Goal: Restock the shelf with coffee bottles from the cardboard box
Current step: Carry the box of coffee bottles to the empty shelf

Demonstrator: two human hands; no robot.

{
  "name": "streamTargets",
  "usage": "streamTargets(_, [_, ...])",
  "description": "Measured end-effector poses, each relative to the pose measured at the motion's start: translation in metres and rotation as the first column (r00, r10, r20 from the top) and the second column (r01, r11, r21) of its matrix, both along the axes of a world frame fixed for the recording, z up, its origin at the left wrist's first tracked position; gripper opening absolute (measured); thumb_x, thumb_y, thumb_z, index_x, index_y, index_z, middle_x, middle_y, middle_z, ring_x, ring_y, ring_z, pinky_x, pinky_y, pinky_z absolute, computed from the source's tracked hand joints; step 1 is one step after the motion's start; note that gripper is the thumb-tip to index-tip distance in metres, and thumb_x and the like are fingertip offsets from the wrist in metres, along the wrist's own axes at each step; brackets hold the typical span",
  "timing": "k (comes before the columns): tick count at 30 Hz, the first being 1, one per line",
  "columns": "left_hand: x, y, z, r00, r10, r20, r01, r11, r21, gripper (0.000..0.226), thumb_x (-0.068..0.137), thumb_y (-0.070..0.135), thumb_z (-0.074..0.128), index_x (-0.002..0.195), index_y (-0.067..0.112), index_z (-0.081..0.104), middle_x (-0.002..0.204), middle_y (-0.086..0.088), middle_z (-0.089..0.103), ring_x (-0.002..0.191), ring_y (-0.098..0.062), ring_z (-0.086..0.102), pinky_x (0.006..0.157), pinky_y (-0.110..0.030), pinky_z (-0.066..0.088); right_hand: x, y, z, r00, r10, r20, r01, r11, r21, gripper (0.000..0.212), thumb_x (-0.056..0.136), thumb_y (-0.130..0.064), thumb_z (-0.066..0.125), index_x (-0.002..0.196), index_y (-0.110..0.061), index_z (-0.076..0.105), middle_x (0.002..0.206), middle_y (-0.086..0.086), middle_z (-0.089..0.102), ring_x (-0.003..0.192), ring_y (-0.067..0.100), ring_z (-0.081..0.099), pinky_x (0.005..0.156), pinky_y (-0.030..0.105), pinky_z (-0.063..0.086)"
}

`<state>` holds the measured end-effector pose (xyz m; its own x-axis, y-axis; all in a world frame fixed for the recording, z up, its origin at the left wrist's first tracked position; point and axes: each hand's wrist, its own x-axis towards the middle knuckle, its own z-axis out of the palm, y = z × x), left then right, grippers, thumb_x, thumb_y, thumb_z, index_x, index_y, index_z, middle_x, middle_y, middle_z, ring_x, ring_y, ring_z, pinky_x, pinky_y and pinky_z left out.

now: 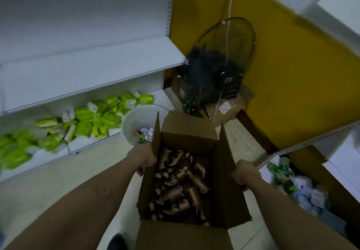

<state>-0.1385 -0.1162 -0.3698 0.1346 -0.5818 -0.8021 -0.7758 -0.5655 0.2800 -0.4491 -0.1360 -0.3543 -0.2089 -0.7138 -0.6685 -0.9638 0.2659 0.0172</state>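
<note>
Between two white shelf units, an open box (187, 133) hung in both hands above the pale tiled floor (48, 183), its four flaps standing up. The left hand (145, 161) was clenched on the left wall of the box, fingers curled over the edge just under the raised left flap. The right hand (246, 174) held the right wall in the same kind of grip, thumb and fingers wrapped round the cardboard. Inside lay the bottles (179, 181), brown with paler caps, tumbled on their sides in a loose heap that covered the bottom; the blur hid their labels.

To the left stood the shelf (87, 68), its upper board bare and white. On the lowest board, near the floor, lay green packs (83, 121) in an untidy row. A white bucket (128, 125) sat just beyond the box's far left corner, with scraps in it. Farther back, against the yellow wall (292, 74), a black wire fan (218, 74) rested on another carton (231, 105). At the right, low on a second unit (331, 172), a jumble of pale and green packets (296, 183) showed, too blurred to tell apart.
</note>
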Motion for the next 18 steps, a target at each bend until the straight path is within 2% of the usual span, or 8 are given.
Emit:
streamTargets(3, [0.062, 0.042, -0.002, 0.994, 0.105, 0.013, -0.105, 0.994, -0.038, 0.019, 0.082, 0.012, 0.053, 0.072, -0.001, 0.063, 0.067, -0.017, 0.071, 0.047, -0.025, 0.068, 0.044, -0.033, 0.056, 0.061, 0.010, -0.006, 0.996, 0.093, 0.004, -0.093, 0.996, 0.009, 0.017, 0.093, -0.025, 0.060, 0.097, -0.008, 0.058, 0.095, 0.012, 0.065, 0.077, 0.024, 0.069, 0.064, 0.032, 0.060])
streamTargets(5, [0.104, 0.072, -0.001, 0.985, 0.173, 0.014, -0.172, 0.984, -0.048, 0.022, 0.081, 0.012, 0.052, 0.073, -0.003, 0.066, 0.065, -0.017, 0.071, 0.049, -0.027, 0.070, 0.049, -0.035, 0.059, 0.107, 0.016, -0.006, 0.987, 0.158, 0.022, -0.159, 0.987, 0.012, 0.017, 0.093, -0.024, 0.060, 0.096, -0.008, 0.060, 0.096, 0.013, 0.066, 0.080, 0.026, 0.070, 0.069, 0.037, 0.062])
streamTargets(11, [0.221, 0.176, 0.007, 0.924, 0.378, 0.066, -0.371, 0.924, -0.094, 0.025, 0.078, 0.013, 0.049, 0.075, -0.003, 0.068, 0.064, -0.015, 0.072, 0.048, -0.024, 0.070, 0.055, -0.036, 0.061, 0.247, 0.045, -0.002, 0.931, 0.363, 0.042, -0.363, 0.932, -0.001, 0.023, 0.093, -0.028, 0.058, 0.082, -0.009, 0.062, 0.080, 0.009, 0.065, 0.068, 0.023, 0.066, 0.063, 0.036, 0.060])
streamTargets(14, [0.264, 0.223, 0.015, 0.868, 0.488, 0.094, -0.473, 0.870, -0.140, 0.022, 0.080, 0.013, 0.049, 0.074, 0.000, 0.066, 0.062, -0.012, 0.071, 0.046, -0.023, 0.069, 0.055, -0.034, 0.060, 0.308, 0.064, 0.001, 0.868, 0.493, 0.061, -0.492, 0.870, -0.024, 0.023, 0.094, -0.033, 0.057, 0.093, -0.010, 0.060, 0.084, 0.007, 0.064, 0.068, 0.021, 0.065, 0.059, 0.033, 0.057])
streamTargets(18, [0.314, 0.268, 0.028, 0.799, 0.586, 0.136, -0.559, 0.807, -0.191, 0.022, 0.083, 0.014, 0.049, 0.068, 0.004, 0.060, 0.054, -0.009, 0.067, 0.044, -0.022, 0.067, 0.047, -0.026, 0.055, 0.376, 0.073, 0.006, 0.810, 0.570, 0.137, -0.570, 0.820, -0.042, 0.031, 0.092, -0.032, 0.059, 0.108, -0.006, 0.056, 0.095, 0.009, 0.063, 0.075, 0.024, 0.065, 0.053, 0.032, 0.057])
